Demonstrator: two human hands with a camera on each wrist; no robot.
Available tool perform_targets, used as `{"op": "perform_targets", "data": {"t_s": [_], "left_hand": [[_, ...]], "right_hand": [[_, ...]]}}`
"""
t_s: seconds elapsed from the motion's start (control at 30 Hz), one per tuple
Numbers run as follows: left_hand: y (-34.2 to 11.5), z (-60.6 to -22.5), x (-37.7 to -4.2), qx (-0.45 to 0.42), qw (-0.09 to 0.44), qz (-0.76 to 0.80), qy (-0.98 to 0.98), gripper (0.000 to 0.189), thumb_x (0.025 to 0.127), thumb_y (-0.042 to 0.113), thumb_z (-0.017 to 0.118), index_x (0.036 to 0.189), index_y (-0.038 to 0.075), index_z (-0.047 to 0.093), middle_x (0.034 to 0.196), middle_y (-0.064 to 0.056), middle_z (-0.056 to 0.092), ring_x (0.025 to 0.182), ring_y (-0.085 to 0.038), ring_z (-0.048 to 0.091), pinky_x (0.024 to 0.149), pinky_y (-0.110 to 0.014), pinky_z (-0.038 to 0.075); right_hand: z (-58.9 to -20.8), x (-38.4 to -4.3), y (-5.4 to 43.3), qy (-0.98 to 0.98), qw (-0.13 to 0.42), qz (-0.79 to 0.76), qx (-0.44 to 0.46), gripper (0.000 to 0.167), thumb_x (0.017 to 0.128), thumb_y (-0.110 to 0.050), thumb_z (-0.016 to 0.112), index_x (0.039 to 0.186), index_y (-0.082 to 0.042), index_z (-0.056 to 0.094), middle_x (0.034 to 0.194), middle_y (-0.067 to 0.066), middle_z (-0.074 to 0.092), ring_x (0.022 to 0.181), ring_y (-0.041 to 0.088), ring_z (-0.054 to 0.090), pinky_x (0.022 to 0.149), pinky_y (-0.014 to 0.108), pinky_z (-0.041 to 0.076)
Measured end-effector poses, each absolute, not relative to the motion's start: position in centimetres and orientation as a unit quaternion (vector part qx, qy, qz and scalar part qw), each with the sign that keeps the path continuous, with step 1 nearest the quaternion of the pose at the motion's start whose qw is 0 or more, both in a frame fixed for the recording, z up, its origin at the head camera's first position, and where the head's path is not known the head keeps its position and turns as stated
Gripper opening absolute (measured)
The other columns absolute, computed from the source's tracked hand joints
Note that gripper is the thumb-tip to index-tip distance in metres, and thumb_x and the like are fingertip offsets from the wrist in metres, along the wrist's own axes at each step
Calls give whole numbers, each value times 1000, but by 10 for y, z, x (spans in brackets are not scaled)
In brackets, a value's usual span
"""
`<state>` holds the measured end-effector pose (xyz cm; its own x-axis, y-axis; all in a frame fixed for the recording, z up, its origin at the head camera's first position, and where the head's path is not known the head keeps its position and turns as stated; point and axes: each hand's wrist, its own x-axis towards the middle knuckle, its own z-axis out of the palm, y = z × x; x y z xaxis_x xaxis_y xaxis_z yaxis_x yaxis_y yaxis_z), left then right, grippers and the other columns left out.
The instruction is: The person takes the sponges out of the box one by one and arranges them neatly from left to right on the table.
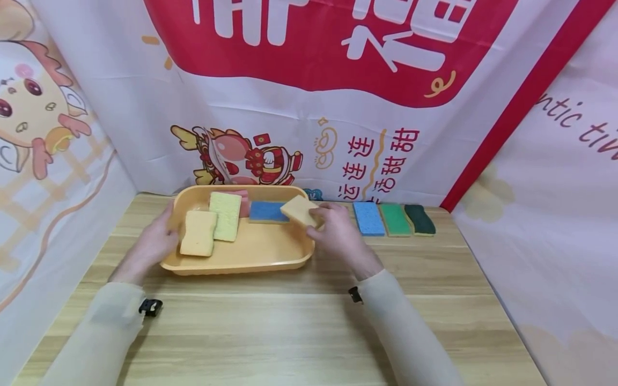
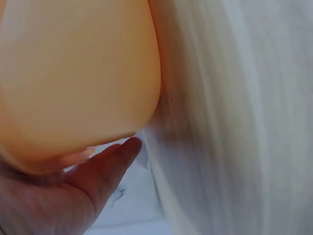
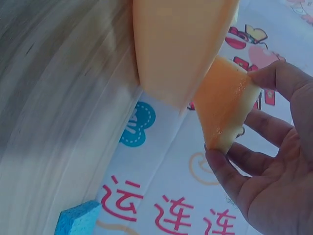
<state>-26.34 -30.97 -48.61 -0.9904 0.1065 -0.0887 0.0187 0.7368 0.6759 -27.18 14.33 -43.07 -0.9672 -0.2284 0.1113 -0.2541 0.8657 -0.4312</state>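
A pale orange plastic basin [image 1: 260, 252] stands on the table, and my left hand [image 1: 156, 236] grips its left end. In the left wrist view the thumb [image 2: 128, 149] lies along the basin's edge; the other fingers are mostly hidden. My right hand [image 1: 335, 228] pinches a light orange sponge [image 1: 298, 210] by its edges, tilted above the basin's right end. In the right wrist view the fingertips hold this sponge [image 3: 225, 103] at two corners. Inside the basin lie a wavy-sided light orange sponge [image 1: 198, 233], a pale yellow sponge [image 1: 227, 214], a pink sponge [image 1: 244, 203] partly covered, and a blue sponge [image 1: 266, 212].
Right of the basin, a light blue sponge [image 1: 369, 219], a green sponge [image 1: 396, 220] and a dark green sponge [image 1: 420, 220] lie in a row. A printed cloth [image 1: 270, 102] hangs behind the table [image 1: 289, 327], with further cloths at both sides.
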Motion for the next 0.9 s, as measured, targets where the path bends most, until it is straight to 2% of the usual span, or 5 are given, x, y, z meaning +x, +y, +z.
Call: {"op": "perform_targets", "data": {"t_s": [0.07,0.27,0.47,0.7,0.9], "left_hand": [[-309,-485,-262,45,60,355,932,92,114,2,45,182,-2,-16,186,-46,-1,171,-74,14,142,-85,17],[-305,-481,-260,68,75,346,933,101,99,-12,44,179,-9,-18,183,-52,-5,172,-74,7,145,-82,5],[-307,-481,-259,63,78,331,938,100,98,-13,42,179,-9,-17,183,-52,-5,172,-75,7,145,-82,3],[-309,-482,-258,57,75,300,949,100,101,-8,46,180,-8,-16,181,-55,2,169,-78,12,142,-86,11],[-304,-483,-255,40,77,294,952,103,101,-8,48,181,-5,-17,179,-57,3,167,-80,14,139,-89,15]], "right_hand": [[-430,-272,149,-966,38,229,116,50,102,-27,89,148,-9,82,153,18,77,138,35,73,123,50,66],[-429,-270,160,-966,44,245,74,52,104,-31,88,150,-8,81,153,17,78,139,35,74,121,50,67],[-431,-269,169,-966,42,251,40,54,107,-35,88,152,-9,79,157,17,76,135,33,78,109,45,74],[-434,-271,180,-970,69,231,30,52,107,-37,88,147,-4,81,150,20,80,139,38,78,121,54,68],[-441,-276,185,-976,83,199,14,51,107,-38,88,144,-3,82,143,21,83,133,40,79,117,54,68]]}}
